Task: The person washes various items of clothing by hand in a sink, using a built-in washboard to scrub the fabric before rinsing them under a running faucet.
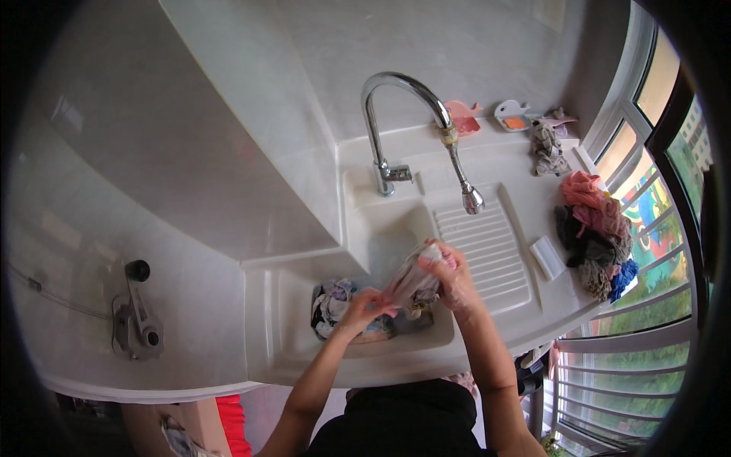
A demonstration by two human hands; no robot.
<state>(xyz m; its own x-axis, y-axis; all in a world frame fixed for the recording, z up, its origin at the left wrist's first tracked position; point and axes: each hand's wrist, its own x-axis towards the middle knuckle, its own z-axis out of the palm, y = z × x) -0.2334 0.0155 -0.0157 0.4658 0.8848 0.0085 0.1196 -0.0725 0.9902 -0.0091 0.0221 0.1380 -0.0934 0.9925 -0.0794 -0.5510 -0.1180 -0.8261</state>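
A wet, light pinkish cloth [408, 279] hangs above the basin of a white laundry sink [302, 365]. My right hand [451, 274] grips its upper end, near the ribbed washboard [485, 245]. Lower down on the left, the fingers of my left hand [362, 311] pinch the same cloth. Beneath my hands, a heap of wet clothes [330, 305] in mixed colours lies in water [394, 245] in the basin. Part of that heap is hidden by my left hand and the cloth.
A chrome faucet [394, 77] arches over the washboard, its spray head [473, 200] hanging down. A white soap bar [547, 258] and a clothes pile [597, 234] lie on the right. Whale-shaped pink [464, 117] and grey [511, 108] soap dishes stand behind, near a greyish cloth [548, 148].
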